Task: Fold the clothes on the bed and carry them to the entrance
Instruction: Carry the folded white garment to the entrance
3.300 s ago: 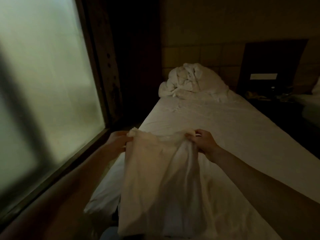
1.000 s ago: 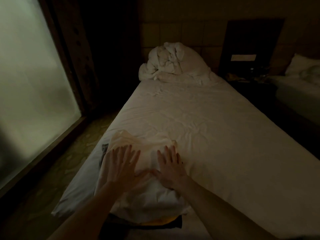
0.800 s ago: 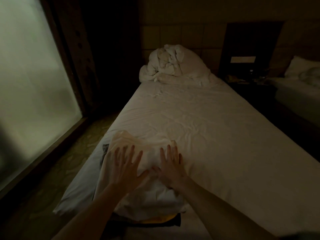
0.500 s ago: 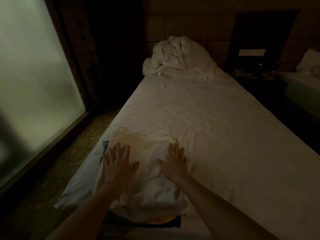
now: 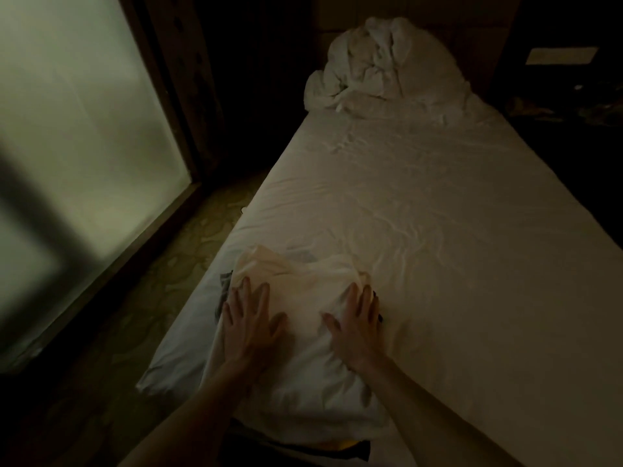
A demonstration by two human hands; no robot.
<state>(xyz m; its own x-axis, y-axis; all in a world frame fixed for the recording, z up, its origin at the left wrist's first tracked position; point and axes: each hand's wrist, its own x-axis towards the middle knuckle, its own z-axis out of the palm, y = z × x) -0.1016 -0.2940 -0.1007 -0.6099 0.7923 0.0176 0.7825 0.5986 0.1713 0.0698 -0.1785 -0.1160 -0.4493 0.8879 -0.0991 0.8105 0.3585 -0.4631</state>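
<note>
Shirt [image 5: 303,332] is laid at the bed's [image 5: 438,247] near corner, pressed flat under both spread palms, left hand [image 5: 251,323] and right hand [image 5: 359,323]; its long axis runs toward the body.

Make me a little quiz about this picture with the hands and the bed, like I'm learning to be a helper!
1. True or false: both hands lie flat with straight fingers on the cream garment.
2. Which is at the far end of the bed? A) a suitcase B) a crumpled white bundle C) a lamp
3. Fill in: the big frosted window is on the person's ____ side.

Key
1. True: the left hand and the right hand both press flat on it.
2. B: the crumpled white bundle sits there.
3. Left: the window fills that side.
</note>
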